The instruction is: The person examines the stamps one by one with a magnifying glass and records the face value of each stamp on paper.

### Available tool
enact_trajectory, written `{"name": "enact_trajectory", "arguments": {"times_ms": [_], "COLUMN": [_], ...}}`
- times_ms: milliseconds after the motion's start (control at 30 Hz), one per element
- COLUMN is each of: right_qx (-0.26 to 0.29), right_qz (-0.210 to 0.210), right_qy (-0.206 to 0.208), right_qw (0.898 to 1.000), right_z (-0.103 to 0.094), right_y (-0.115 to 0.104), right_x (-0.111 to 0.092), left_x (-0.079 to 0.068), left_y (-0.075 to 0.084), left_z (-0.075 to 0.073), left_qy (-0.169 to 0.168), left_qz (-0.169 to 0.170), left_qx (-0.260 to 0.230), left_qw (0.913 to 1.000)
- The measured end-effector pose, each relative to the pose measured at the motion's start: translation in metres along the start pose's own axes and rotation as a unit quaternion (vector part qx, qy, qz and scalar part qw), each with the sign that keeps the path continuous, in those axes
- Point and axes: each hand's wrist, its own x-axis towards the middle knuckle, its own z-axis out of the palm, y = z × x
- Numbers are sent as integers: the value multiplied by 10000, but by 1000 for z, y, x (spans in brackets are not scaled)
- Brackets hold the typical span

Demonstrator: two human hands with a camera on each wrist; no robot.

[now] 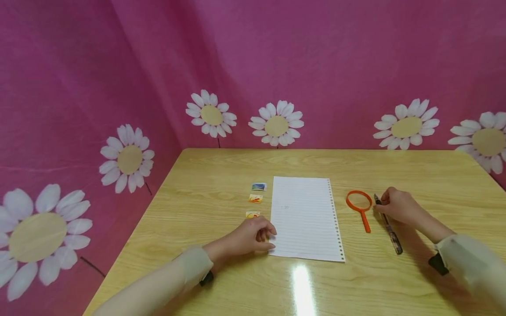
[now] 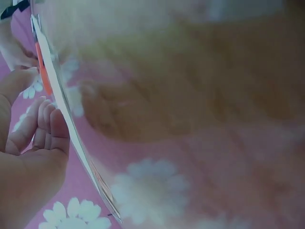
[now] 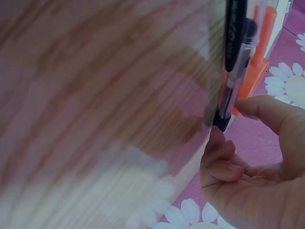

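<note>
Left hand first: released, its fingers loosely bent and parted from the thumb, grasping nothing. Its fingertips reach just over the left edge of the paper; whether they touch the sheet, I cannot tell. A pale sleeve covers the forearm behind it, over the worktop.

Just beyond this hand, three small cards lie in a column beside the paper: a blue card farthest away, a yellow card with an orange mark in the middle, and another yellow card nearest, partly hidden behind the hand.

Next comes the paper, lying flat, white and lined, with a row of punched holes down its right edge and some faint small writing left of its middle. A bright streak of reflected light shows on the worktop just below it.

Right of the paper lies the orange magnifier, ring at the far end and handle toward the person. The pen is just beside it, slanted, tip pointing away. At the far right, the right hand pinches the pen near its tip, thumb and fingers on opposite sides of the barrel.
</note>
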Motion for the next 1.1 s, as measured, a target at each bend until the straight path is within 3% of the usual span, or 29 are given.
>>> {"name": "enact_trajectory", "arguments": {"times_ms": [300, 567, 667, 900, 1100], "right_qx": [-74, 224, 288, -482, -733], "right_qz": [-90, -193, -443, -1492, -1734], "right_qy": [-99, 15, 83, 701, 942], "right_qw": [9999, 9996, 9986, 9851, 9776], "right_z": [0, 3, 3, 0, 0], "right_y": [-2, -5, -5, -2, 2], "right_x": [2, -3, -6, -6, -6], "left_x": [-5, -5, -5, -5, -5], "left_y": [2, 3, 3, 4, 5], "left_z": [5, 4, 4, 4, 4], "left_qy": [-344, -450, -466, -459, -458], "left_qz": [94, 136, 137, 92, 52], "left_qx": [918, 1021, 1013, 999, 984], "left_qw": [9951, 9937, 9937, 9939, 9941]}}
